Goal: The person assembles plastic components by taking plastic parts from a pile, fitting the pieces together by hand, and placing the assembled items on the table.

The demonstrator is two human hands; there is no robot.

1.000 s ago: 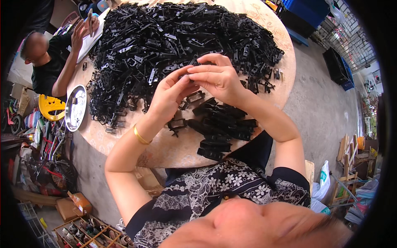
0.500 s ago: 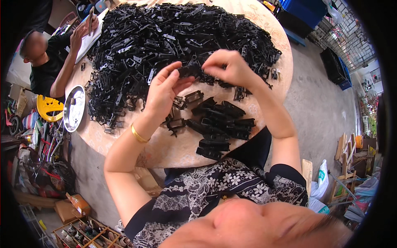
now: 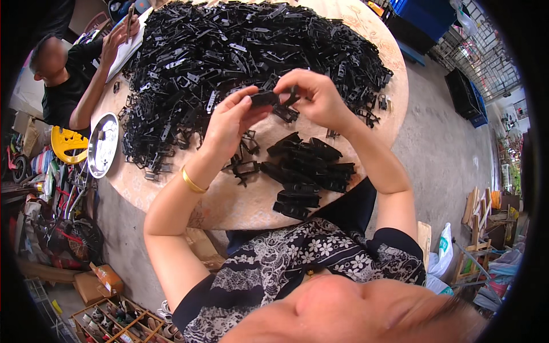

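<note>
Above the near edge of a big heap of black plastic parts [image 3: 211,51], my two hands are close together. My left hand [image 3: 226,117] is closed on a dark rectangular black plastic part [image 3: 262,99], held between thumb and fingers. A smaller black plastic piece [image 3: 292,95] is pinched in my right hand [image 3: 320,102], beside that part; whether the two touch I cannot tell. Just under the right fingers shows a frame-shaped black piece [image 3: 286,113], held or lying there. Nearer me lies a group of longer black parts [image 3: 311,168], with loose open frames [image 3: 246,167] to its left.
The round table [image 3: 229,208] has a pale patterned cover. At its left edge are a metal tray [image 3: 103,150] and a yellow stool [image 3: 67,146]. Another person [image 3: 74,86] sits at the far left, hands raised over white paper. Dark crates [image 3: 464,94] stand right on the floor.
A small black piece now shows in my right fingers, which pinched nothing visible before. An open frame that lay below my hands is gone from its place. My left hand still holds its part.
</note>
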